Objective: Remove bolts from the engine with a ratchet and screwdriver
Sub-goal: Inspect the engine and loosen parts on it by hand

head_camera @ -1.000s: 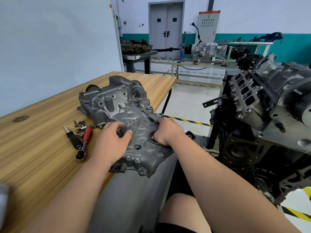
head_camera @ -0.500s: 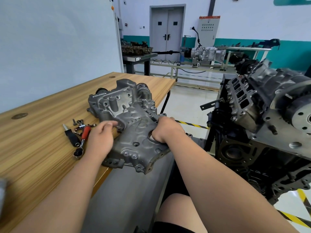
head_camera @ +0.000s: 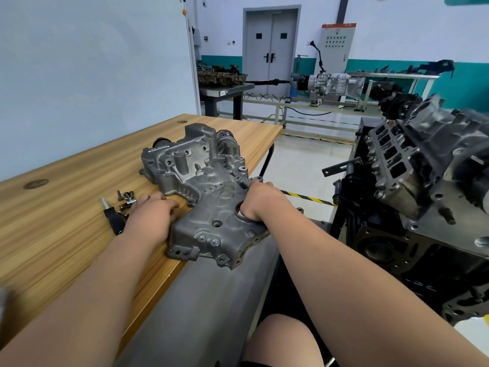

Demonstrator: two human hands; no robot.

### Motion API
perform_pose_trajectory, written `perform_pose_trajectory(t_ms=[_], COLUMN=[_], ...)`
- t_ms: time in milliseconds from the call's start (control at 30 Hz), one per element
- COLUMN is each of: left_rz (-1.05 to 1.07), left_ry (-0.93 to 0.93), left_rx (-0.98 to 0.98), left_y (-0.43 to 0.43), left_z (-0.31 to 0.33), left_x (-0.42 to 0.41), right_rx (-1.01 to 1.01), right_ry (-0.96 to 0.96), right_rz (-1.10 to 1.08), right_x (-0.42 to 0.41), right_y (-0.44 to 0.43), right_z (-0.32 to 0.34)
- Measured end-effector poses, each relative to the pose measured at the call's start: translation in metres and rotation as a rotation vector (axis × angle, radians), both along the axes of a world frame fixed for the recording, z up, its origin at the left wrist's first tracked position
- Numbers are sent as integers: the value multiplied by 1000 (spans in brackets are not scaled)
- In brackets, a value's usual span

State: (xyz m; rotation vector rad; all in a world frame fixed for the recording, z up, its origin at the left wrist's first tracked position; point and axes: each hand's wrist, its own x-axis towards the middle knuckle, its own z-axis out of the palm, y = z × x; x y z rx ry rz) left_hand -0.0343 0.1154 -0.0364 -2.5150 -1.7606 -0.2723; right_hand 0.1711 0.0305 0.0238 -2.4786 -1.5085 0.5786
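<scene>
Engine cover [head_camera: 201, 181] on table [head_camera: 66, 207], right edge in grip of right hand [head_camera: 260, 200], left hand [head_camera: 149, 215] beside it, hold unclear

This is a workshop for engine work. To the right of the right hand [head_camera: 262, 202] stands a stripped engine [head_camera: 412, 181]. Under both hands, a wooden worktop [head_camera: 66, 207] carries a cast engine cover [head_camera: 201, 181], and loose bolts [head_camera: 124, 194] lie just beyond the left hand [head_camera: 150, 215]. Far beyond the hands there are a gearbox [head_camera: 328, 84] on a metal frame, a dark table [head_camera: 227, 87] with more engine parts [head_camera: 221, 75], a grey control cabinet [head_camera: 337, 41] beside a double door [head_camera: 270, 49], and yellow-black tape [head_camera: 309, 198] on the floor.
</scene>
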Motion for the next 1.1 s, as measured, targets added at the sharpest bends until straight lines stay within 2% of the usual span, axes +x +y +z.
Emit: perform_pose_trajectory(t_ms=[100, 167, 200, 233, 267, 333, 367, 400, 433, 467, 533, 567, 600, 800, 1100], left_rz=[-29, -23, 16, 101, 236, 459, 519, 556, 572, 565, 486, 418, 366, 330, 422], left_ry=[42, -52, -213, -494, -863, -1672, -1886, -1904, -1758, -1471, -712, -411, -245, -45, -17], left_rx=[-97, -83, -64, -76, -134, -422, -524, -577, -582, -534, -340, -229, -164, -222, -176], left_y=[10, 11, 11, 14, 19, 31, 36, 40, 44, 47, 55, 58, 60, 67, 85], left_z=[4, 5, 6, 9, 18, 36, 40, 42, 43, 41, 34, 32, 33, 38, 25], left_x=[6, 8, 6, 2, -2, -11, -18, -23, -25, -26, -30, -32, -32, -26, -27], right_rx=[3, 2, -1, -2, -2, -3, -4, -6, -9, -11, -12, -15, -20, -56, -56], right_ry=[8, 6, 4, 0, -4, -12, -16, -19, -22, -23, -24, -23, -22, -22, -21], right_rz=[-10, -11, -8, -5, -2, 3, 6, 6, 5, 3, -3, -5, -7, -17, -29], right_x=[4, 5, 6, 6, 7, 7, 7, 7, 7, 8, 8, 8, 8, 8, 7], right_y=[2, 3, 3, 4, 4, 6, 6, 7, 7, 7, 8, 8, 8, 11, 12], right_z=[-3, -4, -5, -5, -6, -7, -7, -7, -8, -8, -8, -9, -9, -10, -11])
